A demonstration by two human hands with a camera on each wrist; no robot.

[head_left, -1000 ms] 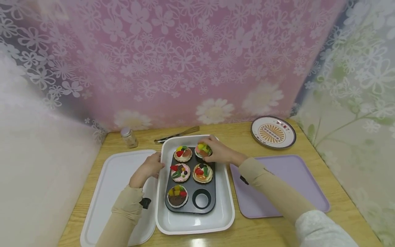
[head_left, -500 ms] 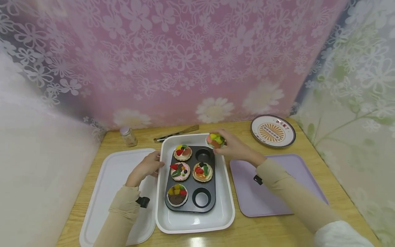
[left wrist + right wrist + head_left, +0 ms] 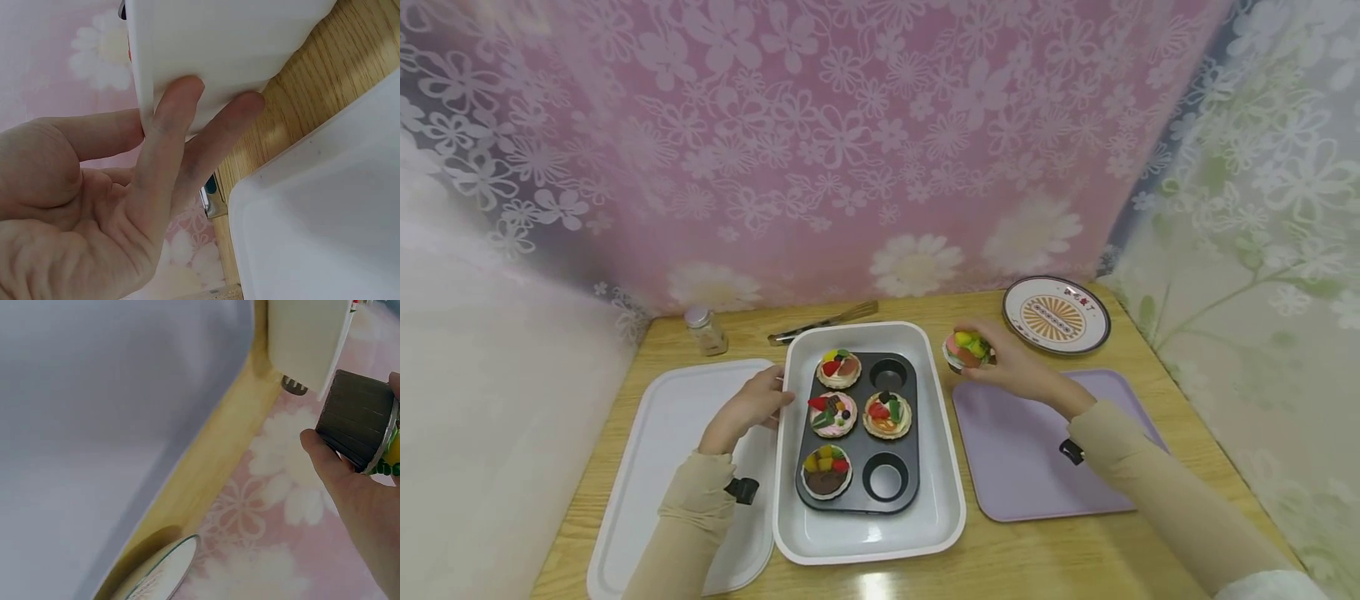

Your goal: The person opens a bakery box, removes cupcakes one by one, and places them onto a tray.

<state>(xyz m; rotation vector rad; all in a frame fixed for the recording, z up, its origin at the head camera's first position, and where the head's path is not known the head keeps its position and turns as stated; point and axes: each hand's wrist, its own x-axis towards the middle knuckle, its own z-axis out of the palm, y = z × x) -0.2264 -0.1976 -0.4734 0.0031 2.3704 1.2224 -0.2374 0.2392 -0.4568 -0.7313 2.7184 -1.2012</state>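
My right hand (image 3: 1018, 367) holds a toy cupcake (image 3: 967, 350) by its sides, above the table between the white tub and the purple tray. Yellow, green and pink fruit pieces top it; its dark ridged cup (image 3: 357, 415) shows in the right wrist view, tilted between thumb and fingers. My left hand (image 3: 751, 407) grips the left side of the deep white tub (image 3: 868, 546), thumb at the rim and fingers (image 3: 165, 134) along the outer wall. Inside the tub lies a black muffin tin (image 3: 895, 500) with several fruit-topped cakes (image 3: 833, 414). Its back right and front right cups are bare.
A flat purple tray (image 3: 1045, 458) lies right of the tub, with a patterned plate (image 3: 1056, 317) behind it. On the left are a white tray (image 3: 677, 450) and a small lidded jar (image 3: 706, 332). Metal tongs (image 3: 823, 323) lie behind the tub, near the wall.
The right hand has lifted the cupcake out of the tin's back right cup and carried it rightward, past the tub's rim. The left hand stays at the tub's left side.
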